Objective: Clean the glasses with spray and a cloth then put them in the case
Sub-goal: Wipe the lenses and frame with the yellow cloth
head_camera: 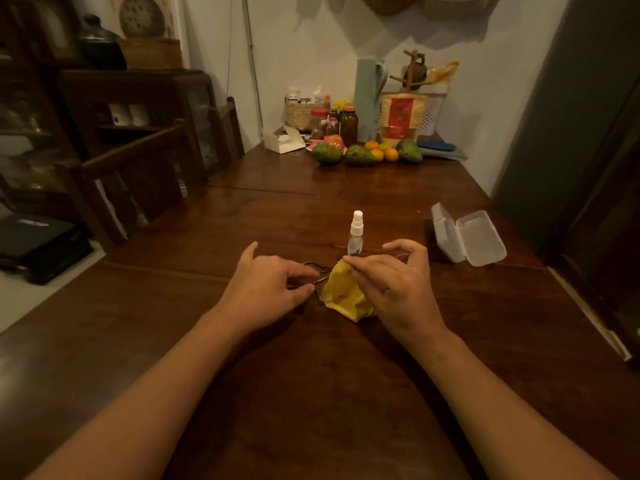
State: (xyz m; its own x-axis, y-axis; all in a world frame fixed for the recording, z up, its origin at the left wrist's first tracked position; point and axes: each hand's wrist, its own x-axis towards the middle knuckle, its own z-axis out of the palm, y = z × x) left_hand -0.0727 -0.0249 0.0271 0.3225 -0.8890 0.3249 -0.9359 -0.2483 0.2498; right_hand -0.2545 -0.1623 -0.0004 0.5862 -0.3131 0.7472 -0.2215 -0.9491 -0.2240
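Observation:
Thin dark-framed glasses [317, 270] sit low over the wooden table [311, 393], mostly hidden between my hands. My left hand [266, 285] pinches the frame at its left side. My right hand [391, 282] holds a yellow cloth [343, 294] wrapped over the right part of the glasses. A small clear spray bottle [355, 233] with a white nozzle stands upright just behind the cloth. A translucent white glasses case [467, 237] lies open to the right, nothing inside it.
At the table's far end are avocados and oranges [367, 154], jars, a woven basket [303, 114], a pale green jug [369, 98] and a small white box [284, 138]. Wooden chairs [145, 168] stand along the left side. A dark cabinet stands at right.

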